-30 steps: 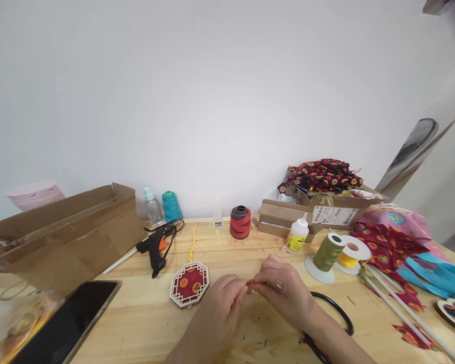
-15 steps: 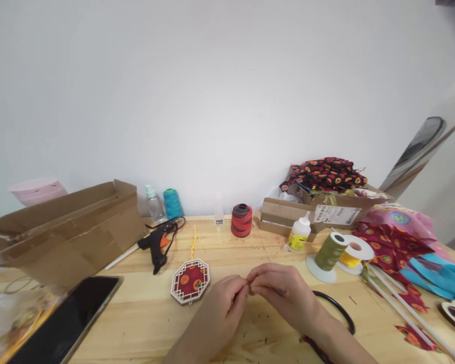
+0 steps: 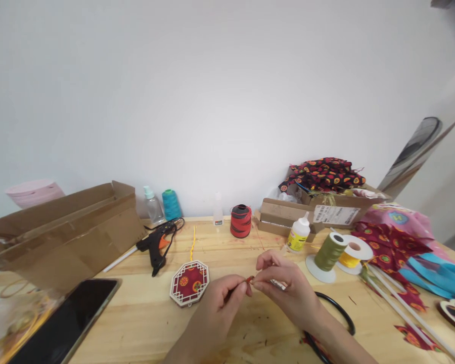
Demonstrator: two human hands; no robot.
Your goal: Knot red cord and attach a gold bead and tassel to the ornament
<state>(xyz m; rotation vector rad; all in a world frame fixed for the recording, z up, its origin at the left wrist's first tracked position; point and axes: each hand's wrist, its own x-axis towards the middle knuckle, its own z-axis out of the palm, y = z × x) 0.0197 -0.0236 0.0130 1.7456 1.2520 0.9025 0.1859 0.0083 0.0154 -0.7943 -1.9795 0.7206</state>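
Head view: two bare hands meet at the lower middle of the frame, above the table [image 3: 136,328].
Red piece: a small red piece [image 3: 249,279] sits between the fingertips of both hands; too little shows to tell just what it is.
Left hand: the left hand [image 3: 223,302] pinches the piece's left end, thumb and forefinger drawn narrow.
Right hand: the right hand [image 3: 290,290] pinches the other end between thumb and finger, with another finger lifted above. Something pale shows under it, unclear.
Step in hand: close fingertip work on the red piece, as I judge it; whether it is being twisted, folded or tied I cannot tell.
Next move: calls for a steady left pinch and small, careful shifts of the right fingers, since a slip could lose so small a piece.
Octagonal frame: the octagonal frame [image 3: 189,284] lies flat just left of the left hand, its yellow cord [image 3: 192,246] running toward the wall; neither hand touches it.
Black loop: the black loop [image 3: 341,313] lies at lower right, beside the right forearm.
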